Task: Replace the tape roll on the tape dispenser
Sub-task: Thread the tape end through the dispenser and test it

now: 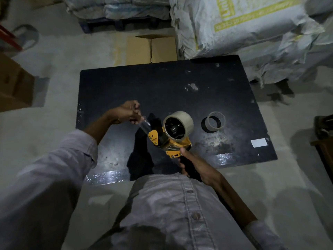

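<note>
Tape dispenser (169, 141): hand-held gun type, yellow-orange frame with a black handle, held above the near half of the black counter (180, 83), slightly right of its middle. A hinged yellow plate sits at its front end, facing left.

Tape roll (179, 125): full, beige to tan, mounted on the dispenser's black hub with the open side of the hub facing the camera. A clear strip of tape (145, 124) runs from the dispenser's front end up and left, glossy and slightly creased.

Right hand (193, 166): grip closed around the black handle, thumb lying on the yellow frame just below the roll.

Left hand (128, 110): grip closed, fingertips pinching the free end of the clear strip, over the left part of the counter and well apart from the dispenser body.

Empty cardboard core (215, 121): a bare pale ring standing tilted on the counter, to the right of the dispenser, not touching it.

White label (259, 142): a small rectangle flat near the counter's near right corner.

Counter surface: dark, scuffed, with pale smears and shiny tape along its near edge.

Surroundings: large white sacks (252, 24) beyond the far right corner; a cardboard box (151, 49) at the far edge.
</note>
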A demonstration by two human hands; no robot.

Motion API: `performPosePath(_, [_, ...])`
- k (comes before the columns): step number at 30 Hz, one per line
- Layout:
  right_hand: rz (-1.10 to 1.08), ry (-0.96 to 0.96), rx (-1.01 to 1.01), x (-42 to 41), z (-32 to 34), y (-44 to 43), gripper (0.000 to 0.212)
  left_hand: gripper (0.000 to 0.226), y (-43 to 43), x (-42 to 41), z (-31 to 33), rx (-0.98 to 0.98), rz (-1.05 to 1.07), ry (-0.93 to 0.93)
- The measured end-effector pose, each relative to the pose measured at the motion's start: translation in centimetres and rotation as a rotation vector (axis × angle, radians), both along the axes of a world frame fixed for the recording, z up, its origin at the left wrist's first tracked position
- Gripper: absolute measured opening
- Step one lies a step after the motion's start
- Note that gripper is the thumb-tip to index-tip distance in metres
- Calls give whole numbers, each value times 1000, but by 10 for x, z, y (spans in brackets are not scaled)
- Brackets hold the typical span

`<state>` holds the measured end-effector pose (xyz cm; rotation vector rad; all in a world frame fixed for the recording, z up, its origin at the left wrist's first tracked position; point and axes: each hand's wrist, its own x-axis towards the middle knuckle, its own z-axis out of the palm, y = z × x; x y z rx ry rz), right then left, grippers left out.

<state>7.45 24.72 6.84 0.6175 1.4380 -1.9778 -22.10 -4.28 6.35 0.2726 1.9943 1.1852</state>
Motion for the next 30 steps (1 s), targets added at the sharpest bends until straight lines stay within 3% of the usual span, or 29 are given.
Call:
performPosePath(2, [-29, 34, 28, 6, -2, -10, 74, 58, -3, 1, -2, -2, -24, -10])
performPosePath(8, [0, 147, 215, 22, -10, -19, 26, 61, 12, -2, -4, 0, -72, 88])
performPosePath(11, [-17, 113, 255, 25, -20, -25, 8, 60, 24, -4, -8, -33, -114, 177])
performPosePath(14, [-30, 124, 309, 24, -31, -31, 58, 56, 37, 1, -11, -73, -168, 297])
performPosePath(18, [-38, 138, 403, 23, -51, -35, 76, 38, 54, 0, -13, -140, -202, 439])
performPosePath(30, [-162, 123, 377, -14, -54, -27, 62, 57, 77, -49, -56, -133, -213, 419])
